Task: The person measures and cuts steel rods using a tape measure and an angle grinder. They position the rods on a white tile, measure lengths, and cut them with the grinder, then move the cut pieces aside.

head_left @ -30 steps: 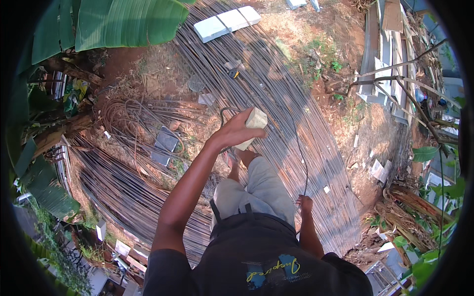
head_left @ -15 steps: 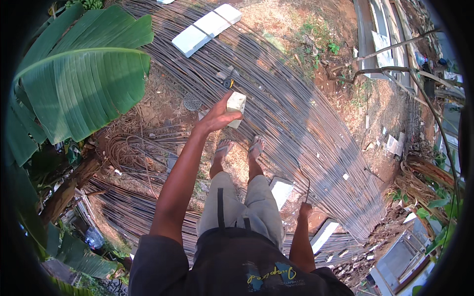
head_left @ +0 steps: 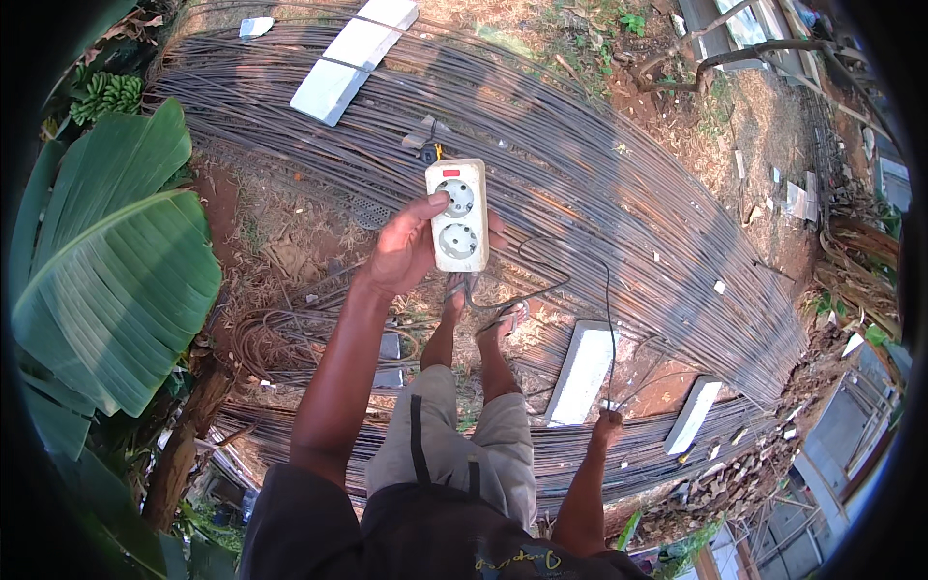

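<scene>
My left hand [head_left: 408,249] grips a cream two-outlet extension socket [head_left: 460,253] with a red switch, its face turned up toward the camera, fingertips round its right side. A dark cable [head_left: 565,282] loops from below the socket across to my right hand [head_left: 609,423], which is closed on it lower down at the right, beside my leg. Just above the socket a yellow-and-black tape measure [head_left: 431,153] lies on long steel rods [head_left: 657,222]. My sandalled feet [head_left: 498,324] show below the socket.
Long white blocks [head_left: 350,68] [head_left: 580,372] [head_left: 691,416] lie among the rods. Banana leaves [head_left: 116,280] and green bananas [head_left: 106,95] crowd the left. A coil of rusty rods [head_left: 290,333] lies on bare soil [head_left: 227,222]. Branches [head_left: 735,56] and sheet scraps [head_left: 800,201] are at right.
The socket in my left hand has turned to show its outlets. The view has shifted over the rods, bringing my feet and more white blocks into sight; my right hand still holds the cable.
</scene>
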{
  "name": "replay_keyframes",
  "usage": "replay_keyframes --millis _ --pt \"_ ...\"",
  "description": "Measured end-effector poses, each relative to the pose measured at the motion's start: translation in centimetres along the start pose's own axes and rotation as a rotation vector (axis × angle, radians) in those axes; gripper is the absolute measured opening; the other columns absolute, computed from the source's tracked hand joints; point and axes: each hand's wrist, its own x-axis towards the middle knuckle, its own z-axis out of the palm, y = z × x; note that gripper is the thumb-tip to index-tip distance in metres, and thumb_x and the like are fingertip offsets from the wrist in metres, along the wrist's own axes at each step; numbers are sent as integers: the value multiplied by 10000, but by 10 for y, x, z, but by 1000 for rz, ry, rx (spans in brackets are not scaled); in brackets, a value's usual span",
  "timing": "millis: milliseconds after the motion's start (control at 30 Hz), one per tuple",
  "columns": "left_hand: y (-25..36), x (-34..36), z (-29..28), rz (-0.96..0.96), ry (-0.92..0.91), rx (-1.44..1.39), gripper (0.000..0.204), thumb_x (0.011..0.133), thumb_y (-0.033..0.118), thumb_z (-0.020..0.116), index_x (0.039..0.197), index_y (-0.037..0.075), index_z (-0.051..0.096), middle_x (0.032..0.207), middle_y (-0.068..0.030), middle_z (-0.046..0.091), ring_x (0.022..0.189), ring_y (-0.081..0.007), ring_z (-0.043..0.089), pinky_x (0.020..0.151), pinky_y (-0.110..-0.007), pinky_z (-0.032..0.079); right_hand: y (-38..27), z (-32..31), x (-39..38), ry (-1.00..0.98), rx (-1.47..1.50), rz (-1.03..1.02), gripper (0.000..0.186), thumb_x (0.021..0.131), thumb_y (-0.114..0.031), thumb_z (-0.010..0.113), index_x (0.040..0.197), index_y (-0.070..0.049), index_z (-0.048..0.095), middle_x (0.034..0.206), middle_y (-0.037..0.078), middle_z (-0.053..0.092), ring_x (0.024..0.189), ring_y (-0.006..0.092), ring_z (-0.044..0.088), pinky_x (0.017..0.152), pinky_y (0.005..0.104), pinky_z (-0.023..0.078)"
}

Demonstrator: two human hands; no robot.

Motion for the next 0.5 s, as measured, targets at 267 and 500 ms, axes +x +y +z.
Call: replay_keyframes --millis 267,500 --pt "-176 163 -280 -246 609 470 594 1032 450 623 1531 180 451 1391 -68 585 1251 -217 588 1031 -514 484 -5 162 39 -71 188 -69 198 915 -255 670 988 -95 760 1023 103 747 1050 344 639 954 477 488" --pt "-253 264 -382 -244 703 710 584 984 456 708 1453 160 526 1248 -39 670 1091 -203 658 938 -465 494 -38 243 20 -187 211 15 276 992 -310 632 1169 -117 716 1187 202 716 1171 429 633 994 500 485"
